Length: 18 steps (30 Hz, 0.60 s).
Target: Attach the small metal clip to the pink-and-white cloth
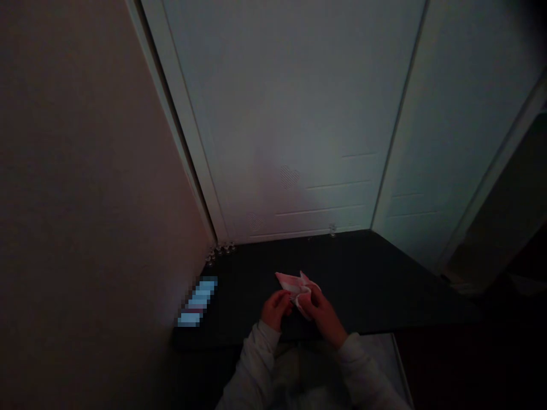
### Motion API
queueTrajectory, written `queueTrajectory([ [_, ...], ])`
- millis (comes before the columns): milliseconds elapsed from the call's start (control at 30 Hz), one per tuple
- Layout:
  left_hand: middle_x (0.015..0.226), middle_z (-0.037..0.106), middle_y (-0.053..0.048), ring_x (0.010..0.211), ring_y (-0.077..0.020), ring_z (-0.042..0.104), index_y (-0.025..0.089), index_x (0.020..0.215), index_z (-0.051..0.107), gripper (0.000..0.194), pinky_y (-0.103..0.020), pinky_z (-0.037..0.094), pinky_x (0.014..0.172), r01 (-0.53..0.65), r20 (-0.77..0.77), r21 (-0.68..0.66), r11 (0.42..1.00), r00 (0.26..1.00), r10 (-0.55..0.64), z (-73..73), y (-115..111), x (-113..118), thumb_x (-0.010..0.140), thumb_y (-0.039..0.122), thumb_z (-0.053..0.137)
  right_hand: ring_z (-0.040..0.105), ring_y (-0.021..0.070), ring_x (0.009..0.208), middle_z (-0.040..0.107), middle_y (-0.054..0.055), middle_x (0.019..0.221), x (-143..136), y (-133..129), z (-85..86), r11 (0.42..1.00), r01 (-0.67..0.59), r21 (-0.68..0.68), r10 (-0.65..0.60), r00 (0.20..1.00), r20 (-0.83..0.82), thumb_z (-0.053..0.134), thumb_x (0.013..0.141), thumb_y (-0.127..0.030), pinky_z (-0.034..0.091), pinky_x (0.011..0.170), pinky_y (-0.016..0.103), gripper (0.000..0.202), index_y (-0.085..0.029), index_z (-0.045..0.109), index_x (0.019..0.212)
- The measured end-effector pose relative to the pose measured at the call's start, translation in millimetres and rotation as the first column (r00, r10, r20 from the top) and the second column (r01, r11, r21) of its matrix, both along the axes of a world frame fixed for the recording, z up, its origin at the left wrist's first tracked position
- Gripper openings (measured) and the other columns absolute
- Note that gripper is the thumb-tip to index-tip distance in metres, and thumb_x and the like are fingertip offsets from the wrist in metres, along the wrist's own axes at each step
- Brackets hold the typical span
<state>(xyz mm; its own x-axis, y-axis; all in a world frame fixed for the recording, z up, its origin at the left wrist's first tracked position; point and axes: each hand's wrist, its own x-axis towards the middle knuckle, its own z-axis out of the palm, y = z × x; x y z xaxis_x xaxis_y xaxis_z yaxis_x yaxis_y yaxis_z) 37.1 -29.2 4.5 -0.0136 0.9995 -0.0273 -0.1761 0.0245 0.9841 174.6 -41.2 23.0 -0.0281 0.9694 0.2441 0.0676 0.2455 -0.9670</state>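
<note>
A soft-looking pink-and-white folded piece [294, 283], with pointed corners sticking up and to the left, is held between my two hands just above the dark tabletop. The dim light does not show whether it is cloth or paper. My right hand [323, 314] grips its right side, thumb and fingers closed on a rounded fold. My left hand [276, 309] is closed at the lower left edge, fingertips pinched against the pink-and-white piece. The fingers hide part of its near side.
A lit screen, blurred out [197, 302], lies at the left of the dark table [363, 279]. Several small shiny objects [220, 249] stand in the back left corner, and another [333, 230] at the back edge. White panels [290, 114] rise behind; a wall [106, 199] borders the left.
</note>
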Motion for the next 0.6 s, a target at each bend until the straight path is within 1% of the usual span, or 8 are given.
queueTrajectory([
  [133, 0.052, 0.054, 0.0, 0.043, -0.0082, 0.045, 0.011, 0.077, 0.057, 0.044, -0.023, 0.035, 0.046, 0.0, 0.001, 0.017, 1.0, 1.0, 0.0, 4.9, -2.9, 1.1, 0.053, 0.047, 0.062, 0.051, 0.0173, 0.078, 0.058, 0.003, 0.087, 1.6, 1.4, -1.6, 0.999, -0.044, 0.0, 0.044, 0.998, 0.045, 0.047, 0.071, -0.039, 0.039, 0.07, 0.027, 0.031, -0.018, 0.054, 0.093],
  [233, 0.052, 0.054, 0.0, 0.043, -0.008, 0.045, 0.012, 0.075, 0.057, 0.043, -0.023, 0.034, 0.046, 0.003, -0.001, 0.017, 1.0, 1.0, -0.003, 6.6, -4.2, 2.0, 0.052, 0.047, 0.062, 0.051, 0.0164, 0.074, 0.058, 0.003, 0.083, 2.5, 1.1, -1.9, 0.999, -0.045, -0.021, 0.046, 0.997, 0.059, 0.047, 0.07, -0.038, 0.039, 0.067, 0.026, 0.031, -0.017, 0.053, 0.091],
  [333, 0.052, 0.054, 0.001, 0.042, -0.0077, 0.044, 0.012, 0.075, 0.057, 0.042, -0.023, 0.034, 0.045, 0.021, -0.009, 0.005, 1.0, 1.0, -0.021, 5.1, -3.9, 2.2, 0.053, 0.047, 0.061, 0.05, 0.0156, 0.072, 0.057, 0.002, 0.082, 3.0, -0.4, -0.4, 0.997, -0.072, -0.015, 0.073, 0.996, 0.045, 0.045, 0.072, -0.037, 0.039, 0.065, 0.025, 0.031, -0.017, 0.052, 0.094],
  [467, 0.049, 0.052, 0.002, 0.041, -0.0071, 0.043, 0.012, 0.072, 0.056, 0.041, -0.022, 0.033, 0.044, 0.043, -0.031, 0.011, 0.999, 0.999, -0.043, 2.4, -2.6, 1.9, 0.054, 0.048, 0.06, 0.049, 0.0159, 0.078, 0.056, 0.003, 0.088, 3.1, -1.8, 1.4, 0.996, -0.09, 0.014, 0.09, 0.995, 0.033, 0.042, 0.075, -0.037, 0.038, 0.07, 0.025, 0.032, -0.018, 0.05, 0.099],
  [600, 0.05, 0.051, 0.002, 0.041, -0.0069, 0.042, 0.012, 0.072, 0.054, 0.041, -0.022, 0.033, 0.044, 0.049, -0.034, 0.005, 0.999, 0.998, -0.049, 2.4, -2.2, 2.3, 0.053, 0.049, 0.06, 0.049, 0.0153, 0.075, 0.056, 0.002, 0.083, 3.2, -2.3, 1.2, 0.996, -0.093, 0.002, 0.093, 0.994, 0.048, 0.04, 0.076, -0.037, 0.038, 0.067, 0.024, 0.031, -0.018, 0.05, 0.097],
])
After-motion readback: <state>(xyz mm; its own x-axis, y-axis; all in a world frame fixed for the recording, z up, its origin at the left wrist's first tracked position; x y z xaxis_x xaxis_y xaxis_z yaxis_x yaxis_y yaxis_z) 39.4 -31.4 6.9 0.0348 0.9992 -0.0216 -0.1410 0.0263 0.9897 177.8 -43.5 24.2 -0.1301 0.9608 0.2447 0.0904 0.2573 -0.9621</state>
